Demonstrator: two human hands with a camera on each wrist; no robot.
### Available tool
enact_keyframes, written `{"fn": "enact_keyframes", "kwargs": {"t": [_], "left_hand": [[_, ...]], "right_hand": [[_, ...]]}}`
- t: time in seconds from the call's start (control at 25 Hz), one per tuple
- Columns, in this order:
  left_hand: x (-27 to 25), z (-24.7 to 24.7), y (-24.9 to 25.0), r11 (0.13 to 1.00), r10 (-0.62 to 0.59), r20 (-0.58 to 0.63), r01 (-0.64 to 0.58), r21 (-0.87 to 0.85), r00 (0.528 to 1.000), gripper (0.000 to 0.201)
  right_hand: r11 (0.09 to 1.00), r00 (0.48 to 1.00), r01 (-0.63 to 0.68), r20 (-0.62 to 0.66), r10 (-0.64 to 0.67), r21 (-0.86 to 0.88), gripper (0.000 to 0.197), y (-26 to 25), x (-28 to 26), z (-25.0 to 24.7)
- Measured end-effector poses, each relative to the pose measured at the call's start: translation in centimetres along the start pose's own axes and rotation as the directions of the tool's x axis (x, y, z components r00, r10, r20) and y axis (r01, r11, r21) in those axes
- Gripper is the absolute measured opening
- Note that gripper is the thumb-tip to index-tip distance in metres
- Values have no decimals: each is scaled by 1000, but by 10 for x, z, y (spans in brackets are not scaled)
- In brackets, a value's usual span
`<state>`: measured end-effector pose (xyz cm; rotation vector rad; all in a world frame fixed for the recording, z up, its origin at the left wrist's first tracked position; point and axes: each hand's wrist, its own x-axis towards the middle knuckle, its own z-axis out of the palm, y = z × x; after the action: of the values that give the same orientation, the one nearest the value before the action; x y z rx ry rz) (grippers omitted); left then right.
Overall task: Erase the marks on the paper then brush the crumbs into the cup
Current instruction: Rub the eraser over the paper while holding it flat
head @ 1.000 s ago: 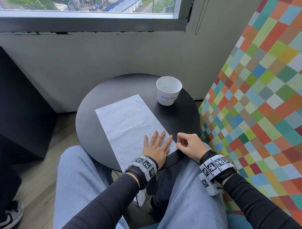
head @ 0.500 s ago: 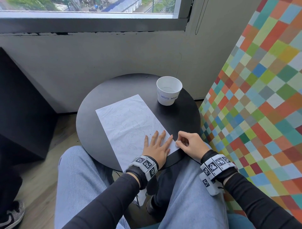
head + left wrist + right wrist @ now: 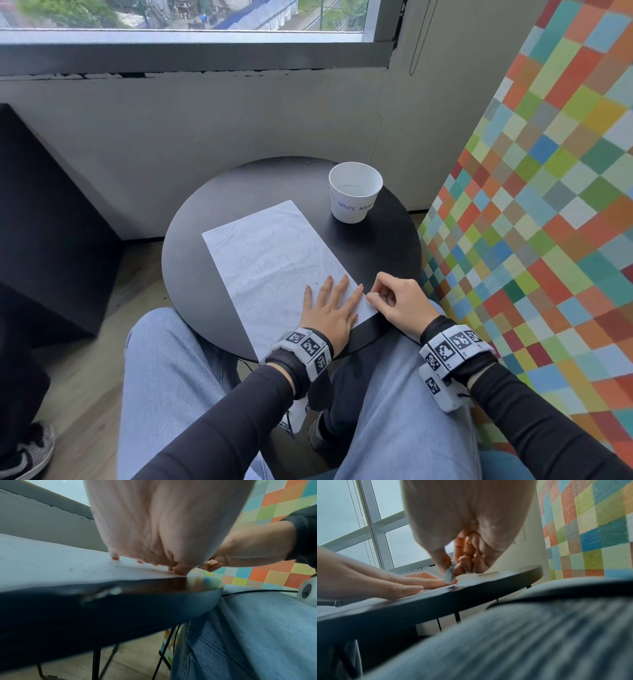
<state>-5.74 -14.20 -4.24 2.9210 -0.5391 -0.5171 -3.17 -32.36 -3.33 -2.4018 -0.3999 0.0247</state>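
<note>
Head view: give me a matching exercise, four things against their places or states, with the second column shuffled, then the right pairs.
Things
1. left hand
2. right hand
3. cup
4. paper

States
A. stands upright at the far right of the table, off the sheet
B. pinches a small pale eraser at the sheet's right edge
C. lies flat on the table, covered in faint scribbles
D. presses flat, fingers straight, on the sheet's near end

Pairs: 1-D, 2-B, 3-A, 4-C
</note>
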Motion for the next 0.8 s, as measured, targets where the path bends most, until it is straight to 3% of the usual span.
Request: {"fn": "enact_keyframes", "kwargs": {"t": [0.48,0.6,0.72,0.8], "left_hand": [[0,1,0,1000,-1,14,1,6,1000,54],[1,0,-1,1000,2,6,-2,5,1000,54],[0,2,-1,1000,0,11,-1,6,1000,54],[1,1,-1,1000,-1,10,1,7,1000,54]], "right_hand": [[1000,998,-5,55,4,11,17,-1,1,1],[999,1000,-11,15,11,30,15,-2,1,2],[999,997,-19,70,16,39,15,0,0,3],[998,1000,-26,6,26,55,14,2,0,1]]}}
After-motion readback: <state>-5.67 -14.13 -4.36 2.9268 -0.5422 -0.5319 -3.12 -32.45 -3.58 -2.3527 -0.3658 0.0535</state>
